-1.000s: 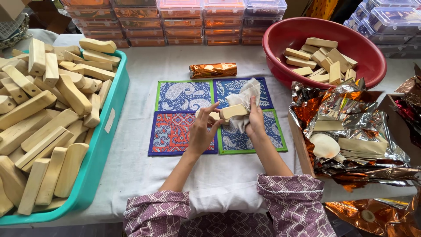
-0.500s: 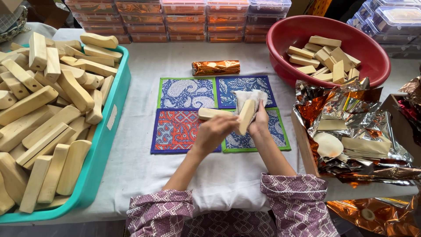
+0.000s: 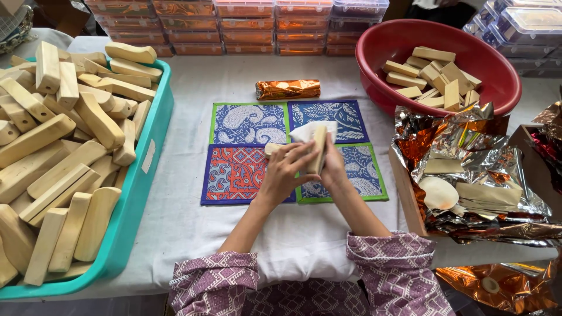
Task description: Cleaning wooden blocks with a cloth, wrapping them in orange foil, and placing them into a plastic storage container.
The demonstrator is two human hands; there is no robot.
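Both hands are meeting over the middle of the bench: the left hand (image 3: 287, 172) is closing its grip around a pale wooden block (image 3: 319, 151) standing nearly upright, while the right hand (image 3: 333, 169) is pressing a white cloth (image 3: 310, 130) against the block's far face, fingers curled shut on block and cloth together. The block is being held just above the patchwork mat (image 3: 246, 126) of blue and red paisley squares. By the look of it, the wiping of this one piece is under way; the next move probably calls for turning the block to reach its unwiped faces without loosening the hold. At 12 o'clock a foil-wrapped bar (image 3: 288, 89) is lying on the bench; at 2 o'clock a red basin (image 3: 380, 58) is holding more blocks; at 9 o'clock a teal tray (image 3: 146, 169) is carrying a heap of them; at 3 o'clock crumpled foil sheets (image 3: 468, 152) are lying. The block's lower end and most of the right hand's fingertips are hidden behind the left hand, and the tray is running out of view.
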